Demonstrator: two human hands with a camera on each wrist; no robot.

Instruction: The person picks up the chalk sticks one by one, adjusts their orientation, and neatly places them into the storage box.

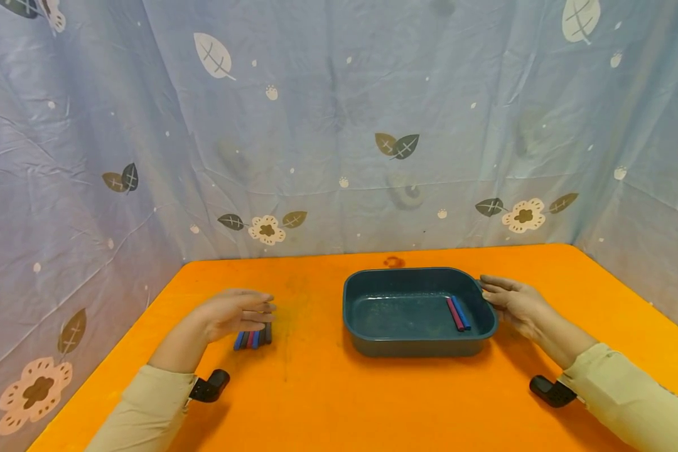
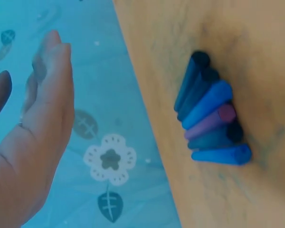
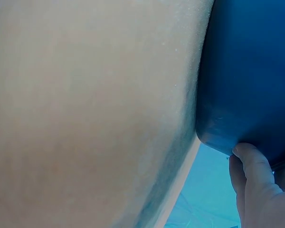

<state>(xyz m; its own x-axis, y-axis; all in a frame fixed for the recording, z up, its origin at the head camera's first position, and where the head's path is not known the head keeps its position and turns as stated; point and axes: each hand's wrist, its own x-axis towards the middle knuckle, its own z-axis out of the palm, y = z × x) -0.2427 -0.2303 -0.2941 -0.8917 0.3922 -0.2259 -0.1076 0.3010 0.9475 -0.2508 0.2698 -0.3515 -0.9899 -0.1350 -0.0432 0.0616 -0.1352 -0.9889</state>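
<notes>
Curtain: we see pale blue cloth with printed leaves and flowers (image 1: 316,125) hanging behind the table.
Table: its flat orange top (image 1: 316,402) gives everything firm support.
Basin: the dark teal, rounded rectangular, glossy basin (image 1: 418,348) stands upright; we judge its raised walls stop loose pieces rolling away.
Right hand: this hand (image 1: 520,307) pinches the basin's right end, probably to steady it.
Left hand: this hand (image 1: 231,314) hovers above the table sticks, holding nothing, fingers fairly straight and thumb apart, so we find it well placed to reach them.
Table sticks: six short blue, dark and purplish-red rods (image 2: 210,122) lie side by side in a slight fan, which leaves their ends easy to pick out.
Basin sticks: one red rod (image 1: 455,314) and one blue rod (image 1: 461,312) lie alongside each other near the right wall.
</notes>
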